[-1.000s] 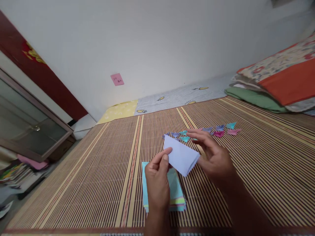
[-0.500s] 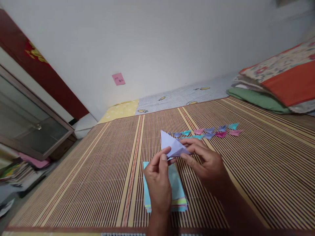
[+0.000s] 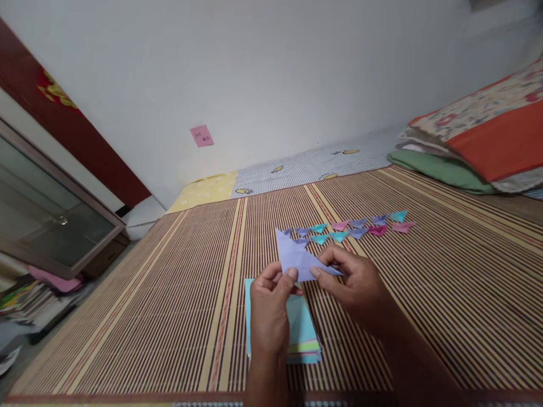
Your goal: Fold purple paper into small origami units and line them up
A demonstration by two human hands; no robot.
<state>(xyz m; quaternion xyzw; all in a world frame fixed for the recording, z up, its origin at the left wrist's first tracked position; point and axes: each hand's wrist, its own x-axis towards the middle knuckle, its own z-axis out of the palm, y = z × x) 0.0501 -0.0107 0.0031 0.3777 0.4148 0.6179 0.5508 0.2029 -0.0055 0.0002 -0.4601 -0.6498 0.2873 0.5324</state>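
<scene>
A lavender sheet of folded paper point(image 3: 300, 261), roughly triangular with a tall point at its left, is held up between both hands. My left hand point(image 3: 274, 299) pinches its lower left part, thumb in front. At the right corner, my right hand point(image 3: 354, 280) grips the paper between thumb and fingers. Beneath my left hand lies a stack of coloured paper point(image 3: 303, 325), light blue on top, partly covered by that hand. Beyond the held paper, several small folded paper shapes point(image 3: 339, 236) in blue, pink and purple stand in two rows.
A striped bamboo mat point(image 3: 169, 316) covers the bed. Folded bedding point(image 3: 487, 141) is piled at the right. A pink note point(image 3: 201, 135) is stuck on the wall behind. To the left are a glass-fronted cabinet point(image 3: 55, 209) and a pile of books point(image 3: 27, 297).
The folded paper has opened out flatter, its right corner now extending further right and lower. Both hands remain on it, with my left thumb shifted slightly to the right.
</scene>
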